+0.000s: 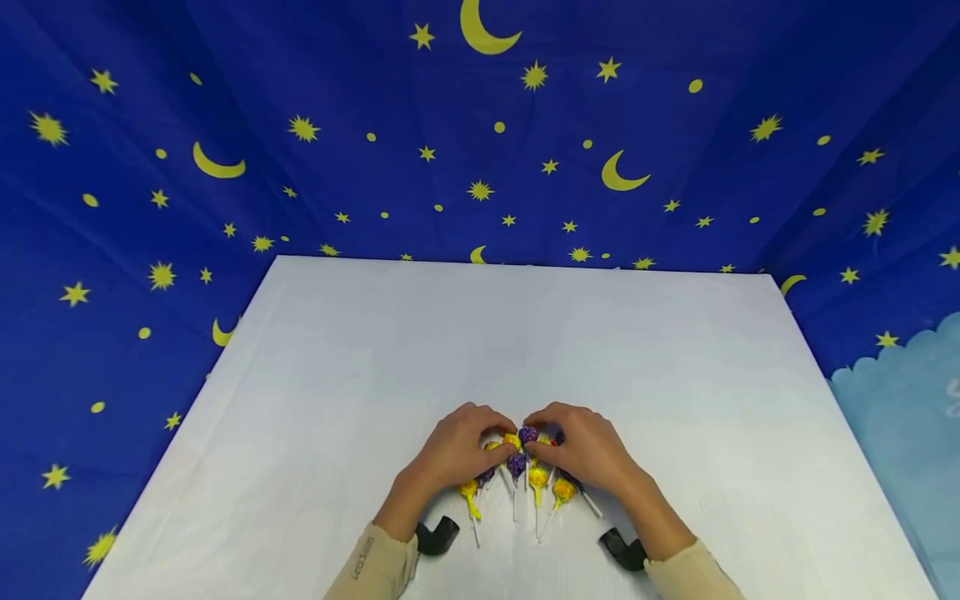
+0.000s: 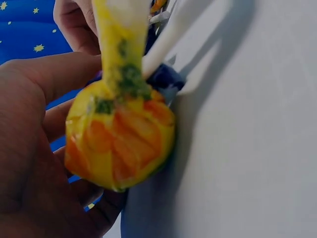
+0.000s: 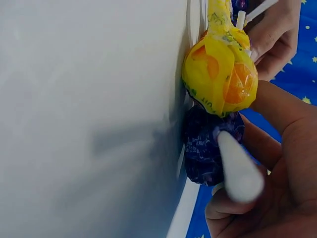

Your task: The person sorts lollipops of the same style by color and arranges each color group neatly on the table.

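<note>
Several wrapped lollipops lie bunched on the white table, their white sticks pointing mostly toward me. My left hand [image 1: 461,446] curls round the left side of the bunch, thumb and forefinger at a yellow-orange lollipop [image 1: 512,440]. Opposite it, my right hand [image 1: 588,446] curls round the right side, its thumb and forefinger at a purple lollipop [image 1: 528,434]. Between the hands lie another purple lollipop [image 1: 517,465] and a yellow one [image 1: 537,477]. A yellow lollipop [image 2: 121,136] fills the left wrist view, while a dark purple one [image 3: 203,144] sits by the right fingers.
The white table [image 1: 525,333] reaches back to a blue cloth [image 1: 360,175] with yellow moons and stars. Black wrist-worn pieces [image 1: 437,536] show beside both sleeves. A light blue shape [image 1: 907,417] is at the right edge.
</note>
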{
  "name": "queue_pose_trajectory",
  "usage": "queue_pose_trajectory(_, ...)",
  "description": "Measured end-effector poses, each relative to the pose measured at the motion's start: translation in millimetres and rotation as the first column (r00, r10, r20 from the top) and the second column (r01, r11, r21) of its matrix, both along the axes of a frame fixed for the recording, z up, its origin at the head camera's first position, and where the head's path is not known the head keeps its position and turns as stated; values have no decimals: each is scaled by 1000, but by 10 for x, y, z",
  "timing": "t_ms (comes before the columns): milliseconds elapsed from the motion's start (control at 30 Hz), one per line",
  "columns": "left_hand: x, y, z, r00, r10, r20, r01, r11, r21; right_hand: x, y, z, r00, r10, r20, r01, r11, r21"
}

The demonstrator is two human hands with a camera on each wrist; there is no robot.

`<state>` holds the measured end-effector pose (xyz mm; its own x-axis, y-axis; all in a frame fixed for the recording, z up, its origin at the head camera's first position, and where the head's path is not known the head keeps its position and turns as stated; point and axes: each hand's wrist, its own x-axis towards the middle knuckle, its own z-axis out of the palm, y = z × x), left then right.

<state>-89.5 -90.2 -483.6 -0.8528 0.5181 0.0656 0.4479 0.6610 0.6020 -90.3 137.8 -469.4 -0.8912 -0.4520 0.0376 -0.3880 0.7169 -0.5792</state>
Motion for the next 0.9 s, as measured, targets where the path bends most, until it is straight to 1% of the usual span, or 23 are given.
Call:
queue_pose_trajectory(167,3,-9,-12,1000,9,12,-9,1000,16,2,-57,-1,999,-53,14,53,999,-5)
queue_pose_trajectory(300,-2,-13,-10,1000,19,-3,-19,999,33,-8,-111,8,993,-114,11,114,993,5)
queue_pose_trajectory(433,-3,-5,-13,1000,27,-14,-27,999,46,-9,-136,12,987,-158,9,157,987,18)
queue_pose_trajectory(533,1,0,-27,1000,29,-11,-28,999,42,-7,-134,2,985,-171,24,171,985,19)
queue_pose_trajectory(667,10,-2,-42,999,32,-7,-32,999,29,-27,-121,0,983,-177,38,178,984,-8)
queue_pose_trajectory(900,20,-17,-48,1000,31,-2,-31,999,38,-125,-97,78,980,-195,30,196,979,-60)
